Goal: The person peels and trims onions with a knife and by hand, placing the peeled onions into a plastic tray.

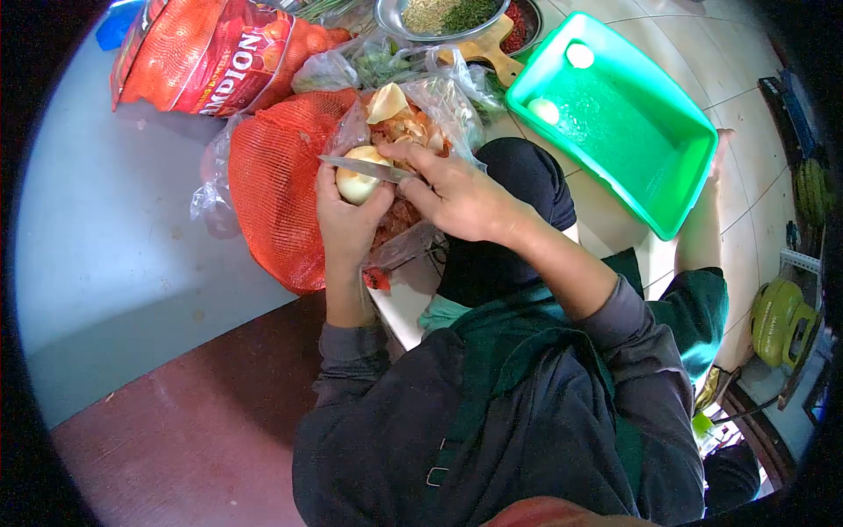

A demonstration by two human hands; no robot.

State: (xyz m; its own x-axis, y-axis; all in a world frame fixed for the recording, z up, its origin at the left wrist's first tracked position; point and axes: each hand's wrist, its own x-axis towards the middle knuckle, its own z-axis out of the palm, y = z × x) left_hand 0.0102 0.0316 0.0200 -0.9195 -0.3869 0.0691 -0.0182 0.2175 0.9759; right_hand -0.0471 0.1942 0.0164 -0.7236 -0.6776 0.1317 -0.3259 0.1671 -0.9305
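My left hand [347, 220] is closed around a pale, partly peeled onion [358, 186]. A knife [360, 166] lies with its blade across the top of that onion, its handle in the closed fingers of my right hand [457, 191]. Just beyond both hands, a clear plastic bag [452, 97] holds brown onion skins [413, 127], with a cream-coloured peel [386, 104] on top. An orange-red mesh sack [277, 189] lies against the left side of the bag. The knife handle is mostly hidden by my right hand.
To the right stands a green plastic tub [632, 132] with two peeled onions [580, 55] in it. A full printed onion sack [228, 57] is at the back left. A metal bowl [439, 37] of chopped greens and a wooden board [496, 53] are at the back. A green gas cylinder [781, 321] stands far right.
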